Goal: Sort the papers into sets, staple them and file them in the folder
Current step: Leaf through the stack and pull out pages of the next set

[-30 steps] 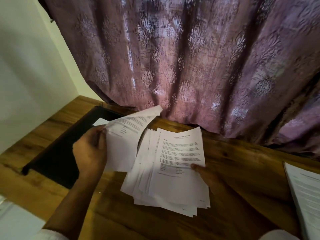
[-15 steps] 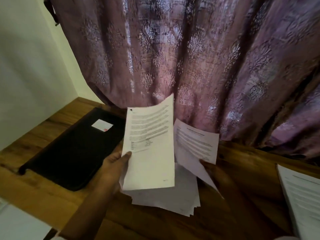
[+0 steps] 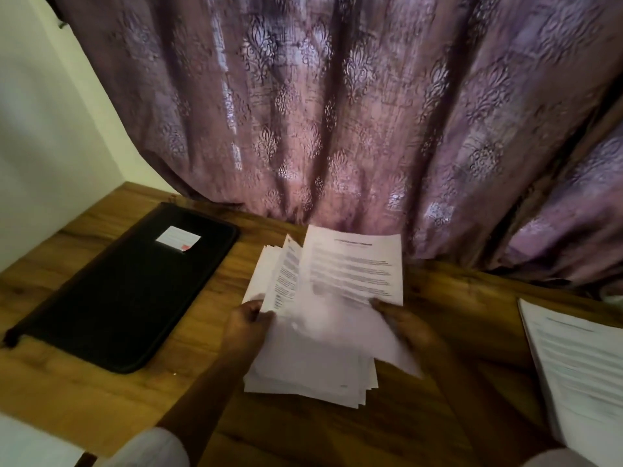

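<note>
Sorting is judged to be the step in hand, since nothing is seen stapled and the folder (image 3: 128, 291) lies closed on the table (image 3: 101, 392), to the left of the work and apart from it. A printed sheet (image 3: 354, 267) is pinched near its lower edge by the right hand (image 3: 409, 326), whose fingers are curled round the paper, and it is held tilted above the loose pile (image 3: 310, 375) that rests on the wood between the two forearms. A few fanned sheets (image 3: 281, 278) are gripped at their near edge by the left hand (image 3: 247, 320); how many are held cannot be told through the blur. A further set of papers (image 3: 580, 372) lies at the right edge of the table, apart from the pile. No stapler is to be seen. For the next move, it is judged that the heading of the raised sheet must be read and matched, and the sheet then laid with its own set; care is called for so that neighbouring thin sheets are not dragged along or slid off the pile
</note>
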